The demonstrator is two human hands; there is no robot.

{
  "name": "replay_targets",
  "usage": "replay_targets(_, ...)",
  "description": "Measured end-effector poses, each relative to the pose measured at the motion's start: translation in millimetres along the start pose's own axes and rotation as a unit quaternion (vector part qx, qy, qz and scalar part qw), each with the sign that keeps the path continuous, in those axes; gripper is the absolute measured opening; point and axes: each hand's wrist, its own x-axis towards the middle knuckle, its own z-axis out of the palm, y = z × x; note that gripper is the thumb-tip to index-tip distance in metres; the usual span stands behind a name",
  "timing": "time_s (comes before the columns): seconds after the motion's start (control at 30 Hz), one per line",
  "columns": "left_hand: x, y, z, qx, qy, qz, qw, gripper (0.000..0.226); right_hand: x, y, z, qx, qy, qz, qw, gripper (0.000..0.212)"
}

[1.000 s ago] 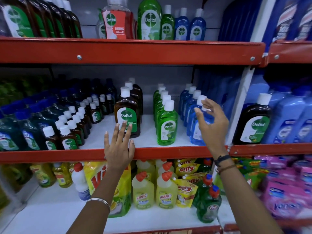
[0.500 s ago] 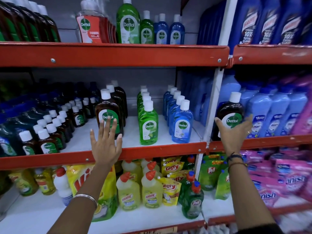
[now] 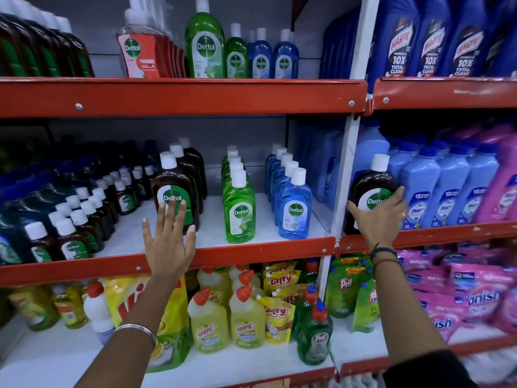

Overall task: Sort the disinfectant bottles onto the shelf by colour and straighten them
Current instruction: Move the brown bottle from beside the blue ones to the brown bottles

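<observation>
Right hand (image 3: 379, 219) fingers wrap the stray brown bottle (image 3: 372, 191); left hand (image 3: 169, 239) fingers spread. Lift straight, don't bump the blue bottles (image 3: 444, 189).

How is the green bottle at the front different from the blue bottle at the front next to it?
The green clear plastic bottle holds green liquid; the blue clear plastic bottle holds blue liquid. The green bottle stands left, in the middle of the white shelf; the blue bottle stands right, nearer the white post. Both have white caps, round Dettol logos, stand upright, and front a row of their own colour.
</observation>
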Motion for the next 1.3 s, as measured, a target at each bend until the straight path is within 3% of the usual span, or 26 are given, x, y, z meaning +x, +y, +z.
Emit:
replay_targets(0.23, 0, 0, 1, 0.008, 0.001, 0.0, 1.0, 0.061, 0, -2, -4, 0.007, 0.018, 0.013, 1.0, 0.112)
replay_targets(0.5, 1, -1, 0, 0.002, 0.002, 0.004, 1.0, 0.061, -25, -14, -23, 0.061, 0.107, 0.005, 0.992, 0.111)
replay_targets(0.7, -2, -11, -3, -0.004, 0.005, 0.008, 1.0, 0.06, -59, -49, -44, 0.046, 0.14, -0.047, 0.988, 0.11)
replay_targets(0.97, -2, -63, -22, -0.006, 0.014, -0.023, 1.0, 0.061, -145, -129, -43, 0.11, 0.053, -0.091, 0.988, 0.11)
replay_targets(1.2, -5, -91, -26, 0.013, 0.005, 0.013, 1.0, 0.061, -211, -198, 6, 0.159, -0.081, -0.115, 0.977, 0.113)
replay_targets(1.3, -6, -96, -26, 0.008, 0.014, 0.027, 0.999, 0.061, -227, -221, 32, 0.166, -0.099, -0.116, 0.974, 0.111)
